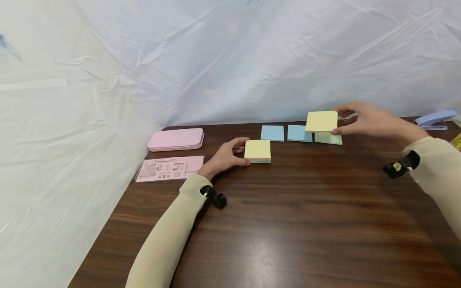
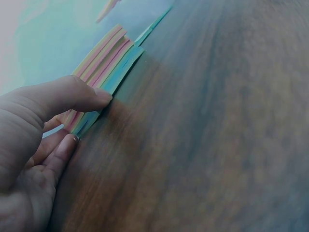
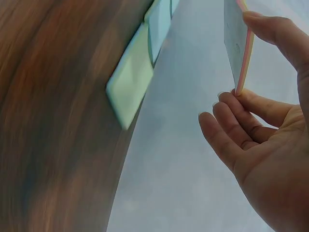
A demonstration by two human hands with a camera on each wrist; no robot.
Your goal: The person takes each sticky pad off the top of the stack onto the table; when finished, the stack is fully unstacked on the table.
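A person's right hand (image 1: 363,120) lifts a thin yellow pad of sticky notes (image 1: 321,121) above the dark wooden counter (image 1: 288,224), the grip pinching the pad's edge between thumb and fingertips (image 3: 227,104); the right wrist view shows the pad edge-on, with pink and yellow layers. Directly below that grip a pale green pad (image 1: 328,138) lies flat, with two blue pads (image 1: 272,133) (image 1: 299,133) in a row to its left. The left hand (image 1: 227,156) rests on the counter, its grip holding the left side of a thicker multicoloured stack (image 1: 257,151), yellow on top, thumb (image 2: 72,94) laid on the upper face and fingers curled against the side; the left wrist view shows bands of yellow, pink and blue in its edge. Left of that grip lie a closed pink case (image 1: 176,139) and a pink printed packet (image 1: 169,169) on which "20" can be read, the rest of its print too small to make out. Beyond the right hand, at the counter's far right, sits a light blue stapler (image 1: 433,119). White crumpled sheeting (image 1: 230,60) hangs behind
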